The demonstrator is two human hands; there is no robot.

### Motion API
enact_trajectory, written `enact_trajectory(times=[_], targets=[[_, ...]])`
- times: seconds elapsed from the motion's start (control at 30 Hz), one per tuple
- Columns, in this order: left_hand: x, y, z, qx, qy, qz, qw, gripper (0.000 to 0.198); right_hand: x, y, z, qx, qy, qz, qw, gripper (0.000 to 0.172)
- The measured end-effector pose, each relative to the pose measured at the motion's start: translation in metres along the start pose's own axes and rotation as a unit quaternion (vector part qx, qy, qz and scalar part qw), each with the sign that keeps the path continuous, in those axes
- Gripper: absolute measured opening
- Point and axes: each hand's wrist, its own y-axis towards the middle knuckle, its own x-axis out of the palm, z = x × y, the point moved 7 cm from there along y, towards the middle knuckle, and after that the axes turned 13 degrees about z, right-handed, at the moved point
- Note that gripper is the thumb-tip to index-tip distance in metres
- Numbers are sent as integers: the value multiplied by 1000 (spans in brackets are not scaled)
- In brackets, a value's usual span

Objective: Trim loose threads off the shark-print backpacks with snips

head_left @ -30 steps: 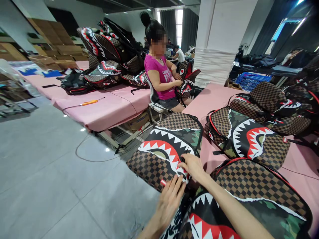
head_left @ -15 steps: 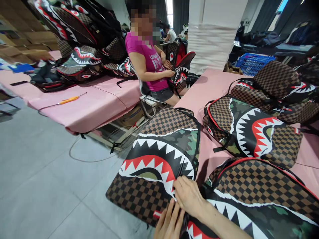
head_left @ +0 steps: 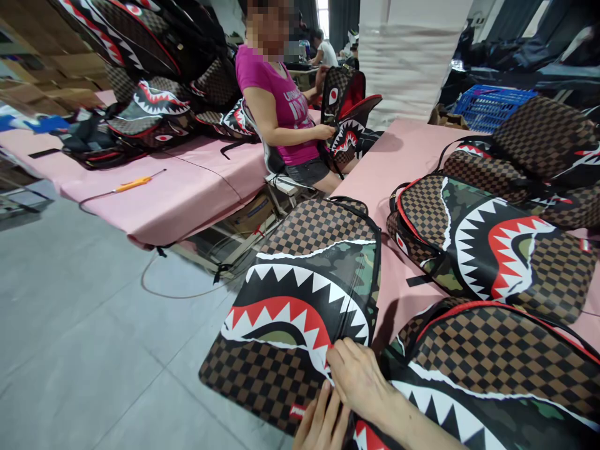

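Observation:
A backpack with a brown-and-black check, camouflage and a shark-mouth print lies in front of me, its bottom corner hanging past the table's edge. My right hand rests on its lower right side with the fingers curled down and pressed together at the end of the red mouth. What those fingertips pinch, if anything, is hidden. Just below, my left hand lies with its fingers stretched along the backpack near the small red label. The two hands nearly touch.
Similar backpacks lie on the pink table to my right. Ahead, a seated person handles an open backpack. A second pink table on the left bears piled backpacks and an orange-handled tool. A blue crate stands behind.
My view has shifted slightly. Both hands stay at the same place on the backpack. The seated person's far hand has risen to the top of the open backpack.

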Motion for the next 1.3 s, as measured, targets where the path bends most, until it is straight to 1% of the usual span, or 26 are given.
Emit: enact_trajectory(times=[0.07, 0.13, 0.2, 0.27, 0.3, 0.37, 0.43, 0.47, 0.53, 0.6, 0.7, 0.77, 0.83, 0.87, 0.9, 0.93, 0.97, 1.0, 1.03, 1.07, 1.1, 1.13, 1.17, 1.2, 1.23, 1.3], targets=[[0, 1, 0, 4, 0, -5, 1000, 39, 0, -2, 3, 22, 18, 9, 1000, 11], [1, 2, -1, 7, 7, -14, 1000, 39, -4, 3, 15, 61, 39, 31, 997, 11], [1, 2, -1, 11, 12, -21, 1000, 41, -16, 19, 43, 123, 32, 71, 989, 12], [1, 2, -1, 19, 12, -21, 1000, 41, -32, 44, 83, 196, -16, 114, 974, 12], [1, 2, -1, 23, 12, -19, 999, 41, -40, 59, 103, 225, -43, 121, 966, 12], [1, 2, -1, 30, 15, -17, 999, 40, -53, 88, 135, 255, -89, 131, 954, 15], [2, 3, -2, 29, 18, -19, 999, 40, -58, 109, 152, 247, -102, 132, 954, 20], [2, 4, -3, 25, 16, -23, 999, 40, -56, 113, 154, 232, -100, 128, 959, 23], [1, 8, -5, 13, 3, -39, 999, 43, -45, 111, 147, 192, -90, 100, 972, 29], [1, 11, -6, 5, -15, -70, 997, 47, -32, 96, 130, 154, -75, 56, 984, 32], [1, 15, -6, 25, -31, -126, 991, 49, -24, 67, 95, 127, -52, -14, 990, 23], [1, 18, -7, 48, -35, -149, 987, 50, -32, 46, 70, 124, -21, -47, 991, 16], [0, 24, -8, 52, -44, -156, 985, 55, -53, 20, 44, 118, 77, -51, 989, 17], [-2, 28, -9, 46, -53, -154, 986, 58, -69, 2, 35, 122, 141, -27, 982, 19], [-4, 34, -9, 36, -67, -146, 986, 60, -90, -19, 31, 141, 194, 16, 971, 22], [-6, 40, -8, 26, -85, -136, 987, 62, -113, -47, 35, 184, 226, 77, 954, 25], [-8, 46, -6, 17, -110, -125, 986, 62, -137, -81, 47, 245, 231, 148, 930, 26], [-9, 53, -2, 8, -138, -117, 984, 60, -159, -124, 64, 334, 223, 213, 891, 27], [-8, 59, 3, -1, -168, -112, 979, 58, -177, -171, 82, 427, 213, 258, 840, 29], [-4, 66, 10, -12, -201, -115, 973, 53, -193, -221, 99, 511, 188, 305, 782, 33], [5, 72, 18, -26, -233, -127, 964, 48, -210, -269, 113, 572, 141, 353, 726, 35], [17, 77, 26, -47, -261, -148, 953, 44, -222, -309, 124, 609, 97, 375, 692, 36], [33, 83, 35, -75, -283, -174, 940, 41, -229, -340, 134, 624, 80, 386, 675, 38], [52, 88, 45, -109, -298, -209, 925, 41, -233, -364, 143, 632, 71, 395, 663, 40], [71, 94, 53, -146, -301, -238, 912, 43, -233, -379, 151, 633, 70, 400, 659, 41], [107, 107, 74, -193, -305, -299, 884, 44, -226, -391, 166, 624, 84, 407, 662, 44]])
